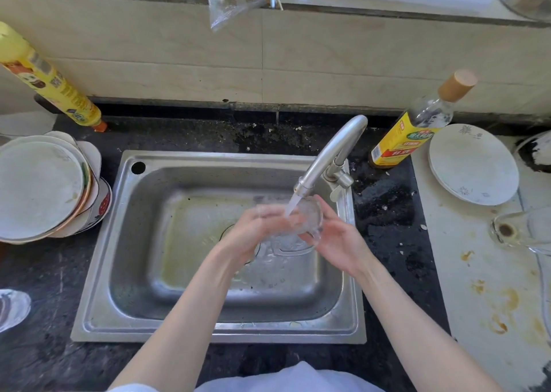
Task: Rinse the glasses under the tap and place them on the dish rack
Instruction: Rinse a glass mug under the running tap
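While the water runs, most of the danger sits right in the middle of the sink (98, 272). Starting from nine o'clock, a leaning stack of plates (41, 189) crowds the sink's left rim, and a clear glass dish (12, 308) sits at about eight o'clock on the dark counter; a careless elbow could knock either. At centre, the left hand (247, 233) curls its fingers around the near side of the glass (304, 221), while the right hand (334, 239) cups it from the other side, fingers partly spread and wrapped round the wall. The glass is tilted under the tap (331, 153), with the stream hitting its mouth. Wet glass is slippery, I'd say, so a loosened hold could drop it onto the steel basin and chip it. The spout hangs just above the rim, and lifting carelessly could clink glass against metal. Over at three o'clock stand a sauce bottle (417, 126), a white plate (474, 165) and another glass (521, 230) on a stained board; I can't make out a proper rack there, so setting this one down may crowd them.
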`<state>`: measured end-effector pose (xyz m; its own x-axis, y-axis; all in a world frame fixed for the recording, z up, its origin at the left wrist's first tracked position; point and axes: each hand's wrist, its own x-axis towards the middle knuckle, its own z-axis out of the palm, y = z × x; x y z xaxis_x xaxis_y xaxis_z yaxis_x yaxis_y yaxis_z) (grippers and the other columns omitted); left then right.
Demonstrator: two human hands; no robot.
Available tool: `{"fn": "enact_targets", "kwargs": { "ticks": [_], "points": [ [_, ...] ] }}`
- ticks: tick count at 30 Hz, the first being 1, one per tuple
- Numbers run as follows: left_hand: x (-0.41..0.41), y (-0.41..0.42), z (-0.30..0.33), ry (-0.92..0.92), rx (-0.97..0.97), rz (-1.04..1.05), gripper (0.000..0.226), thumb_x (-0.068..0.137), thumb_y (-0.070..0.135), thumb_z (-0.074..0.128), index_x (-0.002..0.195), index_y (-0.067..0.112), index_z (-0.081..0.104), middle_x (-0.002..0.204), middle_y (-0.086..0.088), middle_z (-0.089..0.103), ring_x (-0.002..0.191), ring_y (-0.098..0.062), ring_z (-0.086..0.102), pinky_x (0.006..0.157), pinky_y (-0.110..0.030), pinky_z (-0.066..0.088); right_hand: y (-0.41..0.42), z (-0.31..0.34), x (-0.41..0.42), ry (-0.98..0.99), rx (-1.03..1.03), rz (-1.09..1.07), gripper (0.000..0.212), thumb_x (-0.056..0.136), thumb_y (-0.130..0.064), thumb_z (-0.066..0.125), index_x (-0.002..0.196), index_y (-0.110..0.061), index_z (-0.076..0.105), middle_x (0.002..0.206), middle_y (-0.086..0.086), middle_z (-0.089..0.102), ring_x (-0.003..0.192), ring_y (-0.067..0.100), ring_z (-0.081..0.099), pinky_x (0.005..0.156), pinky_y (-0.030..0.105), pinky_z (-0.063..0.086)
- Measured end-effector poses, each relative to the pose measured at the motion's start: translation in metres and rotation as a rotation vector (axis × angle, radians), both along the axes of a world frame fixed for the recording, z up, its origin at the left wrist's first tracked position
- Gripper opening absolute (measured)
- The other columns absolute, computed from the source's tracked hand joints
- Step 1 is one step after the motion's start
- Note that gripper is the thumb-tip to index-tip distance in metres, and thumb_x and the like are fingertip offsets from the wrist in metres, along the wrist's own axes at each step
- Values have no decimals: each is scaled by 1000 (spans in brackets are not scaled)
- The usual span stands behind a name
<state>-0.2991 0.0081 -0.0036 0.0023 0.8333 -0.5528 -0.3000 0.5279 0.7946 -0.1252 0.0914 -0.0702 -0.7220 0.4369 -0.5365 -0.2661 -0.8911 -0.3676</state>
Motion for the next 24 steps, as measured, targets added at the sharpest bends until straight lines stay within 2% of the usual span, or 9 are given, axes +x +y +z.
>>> {"fn": "enact_targets", "kwargs": {
  "ticks": [4, 7, 9, 12, 14, 16, 20, 22, 24],
  "points": [
    [15, 8, -6, 489, 104, -218, 24, 84, 13, 67, 104, 26, 71, 108, 7, 71, 102, -13, 64, 98, -34, 45, 5, 3, -11, -321, 76, 97, 57, 95, -52, 35, 139, -17, 43, 127, 13, 55, 104, 24, 58, 84, 35, 47],
    [22, 10, -12, 982, 259, -347, 28, 86, 13, 60, 106, 29, 71, 100, -1, 73, 98, -24, 66, 87, -38, 51, 5, 2, -14, -426, 32, 116, 49, 97, -49, 36, 127, -16, 56, 132, 16, 55, 122, 30, 51, 99, 43, 43],
    [22, 8, -14, 1203, 335, -444, 33, 86, 10, 56, 110, 28, 69, 95, -3, 73, 94, -30, 62, 87, -35, 46, -1, 1, -16, -381, -69, -7, 39, 97, -39, 41, 121, -11, 56, 121, 16, 59, 111, 31, 56, 92, 45, 47],
    [29, 3, -12, 1471, 503, -453, 29, 57, -3, 76, 80, 14, 72, 67, 0, 68, 65, -24, 60, 79, -28, 35, -9, -2, -24, -282, -128, -110, 52, 94, -44, 42, 126, -4, 51, 122, 17, 59, 106, 31, 59, 86, 42, 50],
    [32, -2, -15, 1498, 566, -393, 36, 36, -4, 82, 63, 14, 69, 59, 3, 63, 54, -22, 59, 79, -28, 31, -13, -3, -31, -274, -136, -113, 63, 90, -51, 44, 131, -3, 48, 129, 22, 56, 115, 33, 55, 88, 41, 50],
    [34, -9, -20, 1531, 613, -332, 36, 36, -3, 83, 63, 16, 70, 62, 3, 62, 60, -22, 60, 85, -30, 30, -15, -3, -35, -269, -146, -114, 61, 92, -49, 43, 130, -2, 49, 128, 21, 56, 112, 32, 55, 86, 38, 49],
    [30, -13, -17, 1572, 664, -201, 3, 68, 16, 69, 69, 18, 70, 78, 3, 66, 89, -21, 51, 91, -38, 28, -17, 3, -39, -181, -149, -132, 40, 95, -32, 40, 95, -3, 67, 89, 13, 68, 74, 21, 63, 66, 26, 41],
    [28, -16, -16, 1488, 658, -141, 18, 79, 24, 56, 71, 15, 69, 88, -3, 63, 97, -22, 45, 86, -35, 32, -15, 5, -40, -165, -165, -173, 31, 87, -26, 47, 86, -4, 68, 79, 11, 68, 63, 20, 64, 55, 25, 47],
    [26, -19, -17, 1376, 648, -84, 15, 81, 21, 60, 74, 10, 68, 98, -9, 58, 99, -23, 42, 79, -30, 38, -13, 7, -40, -177, -184, -195, 33, 94, -29, 43, 93, -4, 64, 82, 13, 68, 66, 22, 65, 52, 26, 52]
  ]
}}
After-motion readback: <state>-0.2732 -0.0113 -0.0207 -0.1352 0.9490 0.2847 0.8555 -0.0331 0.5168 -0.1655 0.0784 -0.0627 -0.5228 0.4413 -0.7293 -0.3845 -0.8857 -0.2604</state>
